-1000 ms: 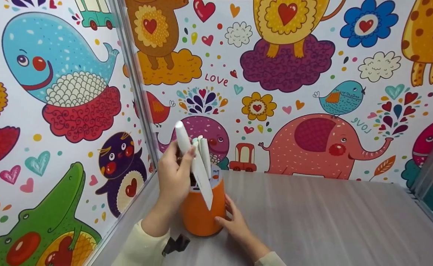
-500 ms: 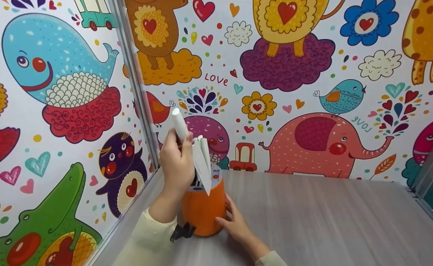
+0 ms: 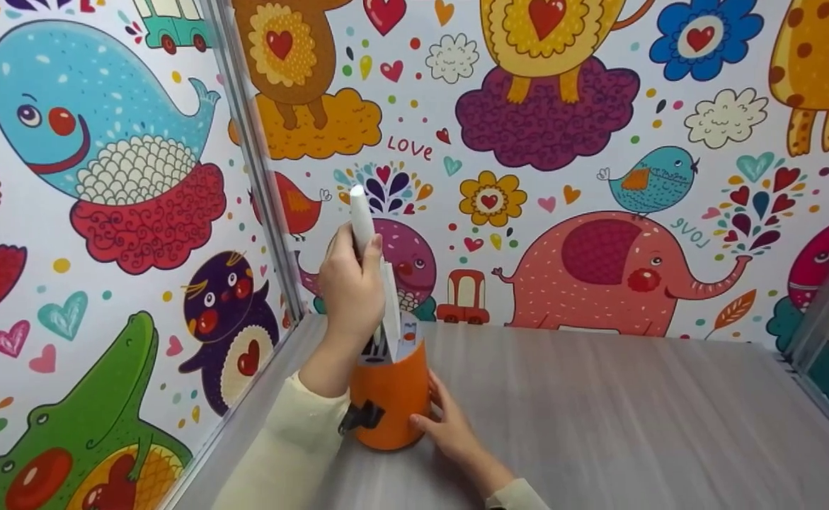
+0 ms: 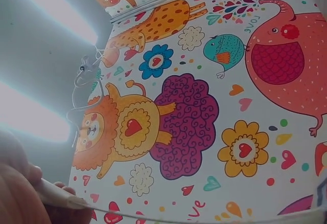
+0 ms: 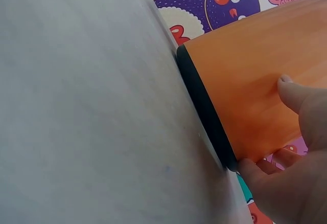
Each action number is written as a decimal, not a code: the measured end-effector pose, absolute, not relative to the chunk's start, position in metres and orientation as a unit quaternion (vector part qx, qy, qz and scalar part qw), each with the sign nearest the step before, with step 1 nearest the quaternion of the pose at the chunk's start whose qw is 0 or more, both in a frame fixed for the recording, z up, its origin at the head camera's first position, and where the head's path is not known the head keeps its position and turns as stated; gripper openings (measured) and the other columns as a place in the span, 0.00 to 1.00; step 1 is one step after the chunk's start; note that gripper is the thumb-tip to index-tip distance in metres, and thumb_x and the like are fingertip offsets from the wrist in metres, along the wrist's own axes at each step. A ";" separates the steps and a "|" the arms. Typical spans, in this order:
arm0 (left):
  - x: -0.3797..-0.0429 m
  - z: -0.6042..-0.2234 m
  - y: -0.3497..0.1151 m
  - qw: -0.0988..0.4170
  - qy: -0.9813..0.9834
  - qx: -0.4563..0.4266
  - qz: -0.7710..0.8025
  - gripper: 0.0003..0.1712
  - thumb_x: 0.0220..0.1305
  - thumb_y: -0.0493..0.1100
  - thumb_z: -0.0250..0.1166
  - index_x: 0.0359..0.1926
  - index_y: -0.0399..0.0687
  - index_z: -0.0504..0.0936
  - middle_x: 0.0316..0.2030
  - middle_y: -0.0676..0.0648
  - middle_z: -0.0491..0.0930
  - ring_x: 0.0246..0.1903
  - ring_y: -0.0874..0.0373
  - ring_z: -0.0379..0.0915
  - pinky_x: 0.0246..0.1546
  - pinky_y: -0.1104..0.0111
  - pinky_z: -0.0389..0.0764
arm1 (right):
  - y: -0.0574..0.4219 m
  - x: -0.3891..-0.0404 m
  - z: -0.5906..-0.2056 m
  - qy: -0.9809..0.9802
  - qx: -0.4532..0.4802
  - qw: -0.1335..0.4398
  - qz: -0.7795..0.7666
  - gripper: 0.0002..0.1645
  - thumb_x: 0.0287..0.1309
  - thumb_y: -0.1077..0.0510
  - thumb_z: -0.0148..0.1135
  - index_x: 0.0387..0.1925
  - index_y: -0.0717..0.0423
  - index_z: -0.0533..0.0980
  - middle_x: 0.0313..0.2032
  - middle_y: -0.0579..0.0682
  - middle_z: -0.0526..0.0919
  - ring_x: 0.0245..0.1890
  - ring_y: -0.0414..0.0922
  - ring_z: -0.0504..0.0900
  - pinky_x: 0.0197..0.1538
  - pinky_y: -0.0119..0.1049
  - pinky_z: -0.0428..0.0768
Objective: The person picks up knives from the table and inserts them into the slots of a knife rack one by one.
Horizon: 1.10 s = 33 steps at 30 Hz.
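My left hand (image 3: 352,287) grips the handle of a white knife (image 3: 362,212), which stands nearly upright with its blade pointing down. The blade overlaps the top opening of an orange knife block (image 3: 389,400) in the head view. In the left wrist view, fingers wrap the white handle (image 4: 51,193), and the thin blade runs off to the right. My right hand (image 3: 449,421) holds the block's right side low down. In the right wrist view, thumb and fingers span the orange wall (image 5: 250,75) just above its black base (image 5: 204,106). Other handles in the block are mostly hidden.
The block stands on a grey wood-grain table (image 3: 598,418). A left wall panel (image 3: 138,283) and a back wall (image 3: 584,184), both printed with cartoon animals, enclose it. A black clip-like piece (image 3: 362,416) sits by the left sleeve, in front of the block.
The knife first rises, then moves right and turns more upright over the block's opening. My left forearm shifts up and right with it. The right hand stays on the block.
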<state>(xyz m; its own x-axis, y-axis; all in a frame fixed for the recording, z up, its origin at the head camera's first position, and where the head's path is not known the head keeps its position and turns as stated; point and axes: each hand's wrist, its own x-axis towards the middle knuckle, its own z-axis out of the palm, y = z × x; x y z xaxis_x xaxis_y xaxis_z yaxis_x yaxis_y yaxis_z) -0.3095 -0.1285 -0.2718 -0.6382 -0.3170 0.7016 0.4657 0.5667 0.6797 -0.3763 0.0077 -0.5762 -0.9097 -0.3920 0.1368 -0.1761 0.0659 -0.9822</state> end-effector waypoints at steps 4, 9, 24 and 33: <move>-0.317 -0.269 -0.127 0.412 -0.783 -0.037 -0.464 0.24 0.73 0.50 0.57 0.62 0.40 0.72 0.49 0.42 0.80 0.46 0.50 0.79 0.52 0.55 0.84 | 0.008 -0.376 -0.576 0.724 -0.211 0.066 -0.653 0.53 0.57 0.44 0.69 0.77 0.32 0.49 0.77 0.47 0.55 0.76 0.57 0.56 0.72 0.58 0.62; -0.326 -0.277 -0.126 0.415 -0.787 -0.023 -0.456 0.23 0.72 0.50 0.58 0.60 0.40 0.73 0.48 0.42 0.80 0.46 0.49 0.79 0.52 0.55 0.83 | 0.008 -0.375 -0.576 0.722 -0.224 0.053 -0.652 0.53 0.59 0.47 0.69 0.78 0.38 0.48 0.77 0.52 0.55 0.75 0.60 0.56 0.72 0.60 0.62; -0.342 -0.341 -0.131 0.355 -0.807 -0.004 -0.471 0.21 0.73 0.48 0.58 0.60 0.41 0.73 0.48 0.41 0.81 0.46 0.47 0.80 0.52 0.51 0.83 | 0.009 -0.376 -0.575 0.720 -0.202 0.079 -0.659 0.56 0.56 0.44 0.70 0.78 0.41 0.49 0.77 0.55 0.55 0.75 0.61 0.57 0.71 0.61 0.62; -0.337 -0.358 -0.131 0.340 -0.808 0.002 -0.481 0.21 0.73 0.48 0.57 0.60 0.42 0.72 0.48 0.42 0.80 0.46 0.48 0.79 0.53 0.51 0.83 | 0.009 -0.376 -0.577 0.729 -0.203 0.066 -0.650 0.55 0.56 0.44 0.70 0.77 0.41 0.50 0.76 0.55 0.58 0.74 0.61 0.59 0.70 0.61 0.65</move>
